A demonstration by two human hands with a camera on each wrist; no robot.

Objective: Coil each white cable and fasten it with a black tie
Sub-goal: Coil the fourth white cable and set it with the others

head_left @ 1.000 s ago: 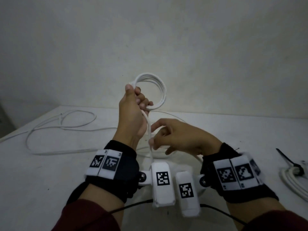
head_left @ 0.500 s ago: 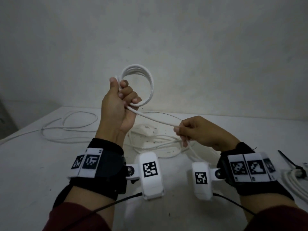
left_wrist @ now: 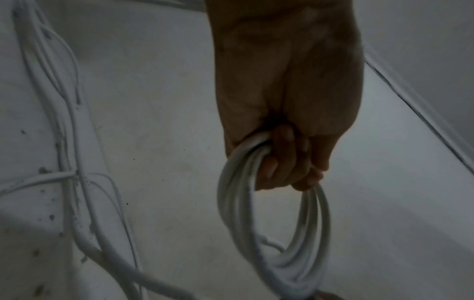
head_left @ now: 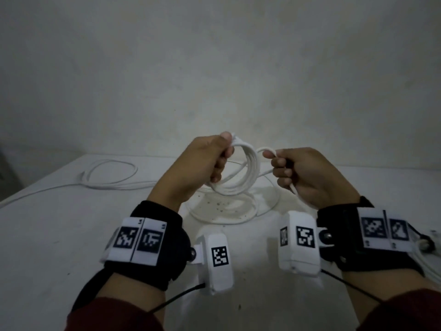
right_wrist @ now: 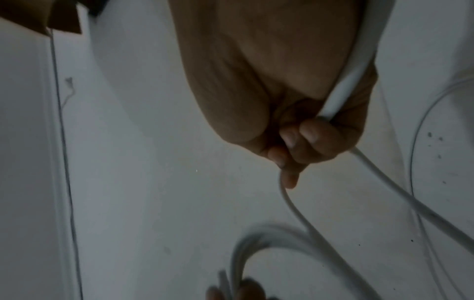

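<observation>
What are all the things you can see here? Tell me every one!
Coil of cable: one, white, held up between both hands.
Loose cable: one, white, far left on the table.
Cable loops: several, white, on the table under the coil.
Tied bundle: one, white with a black tie, right edge, mostly cut off.
Table: one, white.
Wall: grey-white, behind.
Wrist cameras: two, white, on black bands.
Left hand: grips the coil.
Right hand: holds the cable's free strand.
</observation>
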